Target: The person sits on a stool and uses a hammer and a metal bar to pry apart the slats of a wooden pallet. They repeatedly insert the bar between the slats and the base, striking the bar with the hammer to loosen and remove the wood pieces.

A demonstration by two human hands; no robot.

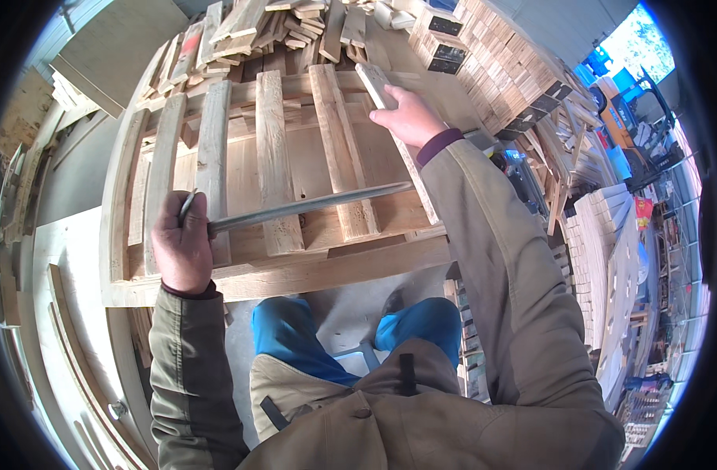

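A wooden pallet (327,276) with several slats lies before me on a work surface. My left hand (184,243) is closed round one end of a long grey metal pry bar (311,204). The bar reaches right across the slats, and its narrow tip is near the rightmost slat. A short dark metal piece shows at my left thumb; I cannot tell whether it is the bar's bent end. My right hand (409,117) grips the upper part of that rightmost wooden slat (376,84), with the thumb on its left side.
Loose boards (249,35) are heaped beyond the pallet. Stacked wooden blocks (503,70) stand at the far right, with more timber (601,258) nearer. A forklift (621,117) is farther right. White panels (76,313) lean at the left.
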